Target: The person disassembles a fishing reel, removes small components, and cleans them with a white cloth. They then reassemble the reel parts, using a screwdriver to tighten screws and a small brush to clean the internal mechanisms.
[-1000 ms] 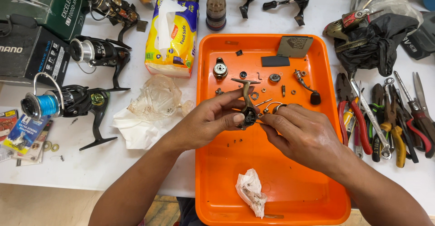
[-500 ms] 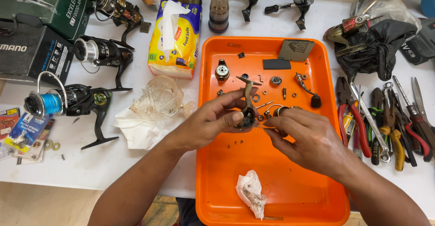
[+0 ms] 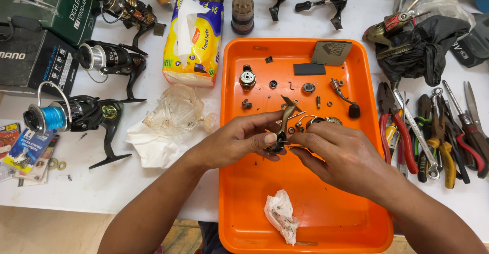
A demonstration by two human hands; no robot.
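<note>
Head view: over the middle of a glossy orange plastic tray (image 3: 239,208), the left hand (image 3: 237,142) pinches a small bronze-coloured metal reel part (image 3: 282,127) between thumb and fingertips, its curved arm pointing toward 12 o'clock. The right hand (image 3: 346,154) closes its fingertips on the same part from 3 o'clock. Loose screws, washers and a round gear lie scattered at 12 o'clock. A crumpled, soiled tissue (image 3: 280,216) sits at 6 o'clock. Pliers and a wrench (image 3: 423,137) lie at 3 o'clock, a black spinning reel with blue line (image 3: 76,116) at 9 o'clock.
</note>
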